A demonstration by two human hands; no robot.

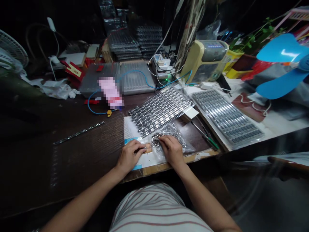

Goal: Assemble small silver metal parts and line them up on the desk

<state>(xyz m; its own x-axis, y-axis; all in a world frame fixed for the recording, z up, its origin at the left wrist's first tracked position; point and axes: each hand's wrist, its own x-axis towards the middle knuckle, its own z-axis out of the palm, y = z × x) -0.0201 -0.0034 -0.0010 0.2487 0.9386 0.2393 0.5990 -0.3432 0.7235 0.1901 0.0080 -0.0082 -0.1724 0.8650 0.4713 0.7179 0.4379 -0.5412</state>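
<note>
My left hand (pixel 131 155) rests on a white sheet (pixel 129 129) near the desk's front edge, fingers curled in a pinch on a small shiny metal part. My right hand (pixel 171 149) lies just to its right on a pile of small metal parts (pixel 159 139) spread on a clear plastic bag (pixel 183 143); its fingers are bent down into the pile. Right behind the hands lies a tray of metal parts in rows (pixel 160 109), slanted up to the right.
A second filled tray (pixel 227 117) lies to the right, with a green-handled tool (pixel 210 140) beside it. A loose metal strip (pixel 78 132) lies on the dark desk at left. Stacked trays (pixel 124 45), a blue cable (pixel 96 111), a cream-coloured machine (pixel 205 59), a blue fan (pixel 286 64) stand behind.
</note>
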